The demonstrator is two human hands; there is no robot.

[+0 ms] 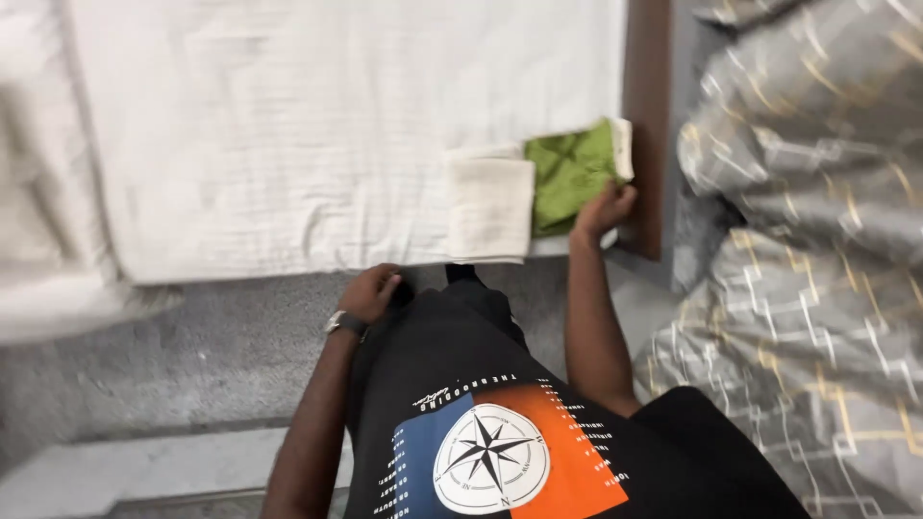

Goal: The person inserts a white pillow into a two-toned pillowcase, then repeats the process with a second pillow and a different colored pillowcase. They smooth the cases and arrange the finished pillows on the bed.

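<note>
A folded green cloth (569, 173) lies near the front right corner of a bed covered by a white sheet (288, 125). A folded cream towel (490, 207) lies just left of it, touching it. My right hand (606, 207) rests on the green cloth's lower right edge, fingers curled against it. My left hand (370, 291), with a wristwatch on the wrist, hangs by my hip at the bed's front edge; its fingers are curled and I see nothing in them.
A dark wooden bed frame (646, 125) runs along the right side of the mattress. A grey patterned quilt (817, 240) is heaped at the right. Grey floor (192, 356) lies in front of the bed, with a pale step at the lower left.
</note>
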